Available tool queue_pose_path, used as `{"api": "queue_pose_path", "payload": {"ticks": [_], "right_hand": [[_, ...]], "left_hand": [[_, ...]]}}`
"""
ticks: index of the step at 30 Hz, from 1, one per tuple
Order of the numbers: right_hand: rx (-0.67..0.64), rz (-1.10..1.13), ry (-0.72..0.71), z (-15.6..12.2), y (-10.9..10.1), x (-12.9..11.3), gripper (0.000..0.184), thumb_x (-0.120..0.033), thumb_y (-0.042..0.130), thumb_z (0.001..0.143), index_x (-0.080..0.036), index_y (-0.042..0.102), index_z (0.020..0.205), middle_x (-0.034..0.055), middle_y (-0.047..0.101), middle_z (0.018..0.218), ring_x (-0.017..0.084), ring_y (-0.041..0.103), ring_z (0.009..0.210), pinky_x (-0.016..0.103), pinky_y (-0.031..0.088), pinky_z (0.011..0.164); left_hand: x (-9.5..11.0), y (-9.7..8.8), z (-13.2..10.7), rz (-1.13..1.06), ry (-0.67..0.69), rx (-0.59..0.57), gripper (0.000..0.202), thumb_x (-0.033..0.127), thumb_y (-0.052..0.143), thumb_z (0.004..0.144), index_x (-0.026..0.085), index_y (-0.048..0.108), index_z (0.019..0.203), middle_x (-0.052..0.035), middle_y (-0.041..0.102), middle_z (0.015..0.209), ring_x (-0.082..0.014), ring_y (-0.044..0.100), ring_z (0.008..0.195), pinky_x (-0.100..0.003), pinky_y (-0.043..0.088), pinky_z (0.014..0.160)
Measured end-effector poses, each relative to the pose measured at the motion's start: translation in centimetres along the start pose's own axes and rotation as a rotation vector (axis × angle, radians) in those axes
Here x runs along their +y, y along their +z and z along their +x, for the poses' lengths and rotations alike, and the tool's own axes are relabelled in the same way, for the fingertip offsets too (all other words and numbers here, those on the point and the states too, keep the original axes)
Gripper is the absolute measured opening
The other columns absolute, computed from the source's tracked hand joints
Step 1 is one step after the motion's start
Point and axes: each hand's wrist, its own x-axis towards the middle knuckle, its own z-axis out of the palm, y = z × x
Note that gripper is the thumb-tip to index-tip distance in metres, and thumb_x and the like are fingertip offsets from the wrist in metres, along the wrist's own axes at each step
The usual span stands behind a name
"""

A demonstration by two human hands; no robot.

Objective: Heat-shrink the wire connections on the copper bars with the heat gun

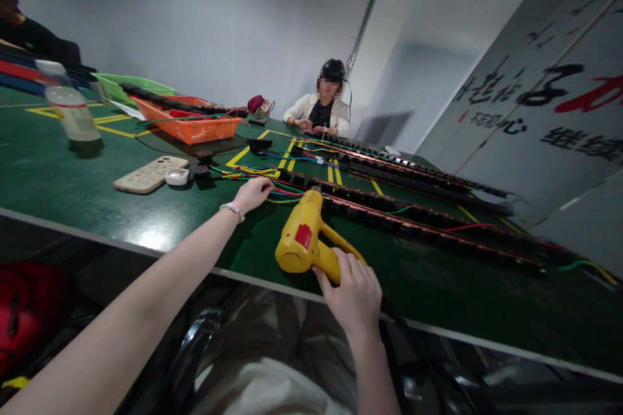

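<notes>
My right hand (353,288) is wrapped round the handle of a yellow heat gun (298,233), its nozzle pointing away over the wires. Further left, my left hand (254,194) has its fingers closed at a bundle of coloured wires (287,193), in red, blue, green and yellow. What exactly the left fingertips pinch is hidden, though the wires run right up to them. The bundle leads right into a long dark strip with copper bars (413,224) lying across the table. At its left end the wires reach black connectors (200,172).
Left on the green table (195,227) lie a phone (150,175) and a white earbud case (177,177). Behind stand a bottle (73,113), an orange basket (195,131) and a green basket (136,83). More strips (418,178) lie to the right. A co-worker (321,110) sits opposite; another person (39,39) is far left.
</notes>
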Motion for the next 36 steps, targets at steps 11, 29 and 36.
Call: {"api": "queue_pose_path", "payload": {"ticks": [11, 29, 36], "right_hand": [[-0.057, 0.142, -0.017, 0.7, 0.1, -4.4, 0.042, -0.051, 0.051, 0.086, -0.015, 0.059, 0.107, 0.0056, 0.061, 0.084, 0.020, 0.053, 0.078, 0.031, 0.036, 0.073], [-0.116, 0.259, -0.010, 0.9, -0.1, -3.5, 0.039, -0.049, 0.056, 0.083, -0.018, 0.059, 0.106, 0.0041, 0.064, 0.089, 0.019, 0.057, 0.082, 0.031, 0.036, 0.073], [-0.068, 0.173, -0.001, 0.4, -0.3, -0.9, 0.040, -0.050, 0.054, 0.084, -0.017, 0.060, 0.107, 0.0039, 0.066, 0.090, 0.018, 0.058, 0.082, 0.029, 0.036, 0.074]], "left_hand": [[0.0, -0.1, 0.1, -0.008, 0.009, -0.009, 0.025, 0.031, 0.045, 0.085, 0.020, 0.067, 0.090, -0.0052, 0.069, 0.096, -0.0180, 0.061, 0.089, -0.027, 0.046, 0.080], [-0.1, 0.1, 0.0, -0.010, 0.018, -0.010, 0.025, 0.031, 0.046, 0.086, 0.020, 0.067, 0.091, -0.0052, 0.069, 0.097, -0.0175, 0.062, 0.091, -0.027, 0.047, 0.083], [-0.3, 0.2, 0.0, -0.014, 0.023, 0.003, 0.024, 0.032, 0.046, 0.086, 0.021, 0.067, 0.091, -0.0049, 0.069, 0.097, -0.0180, 0.062, 0.091, -0.028, 0.047, 0.086]]}}
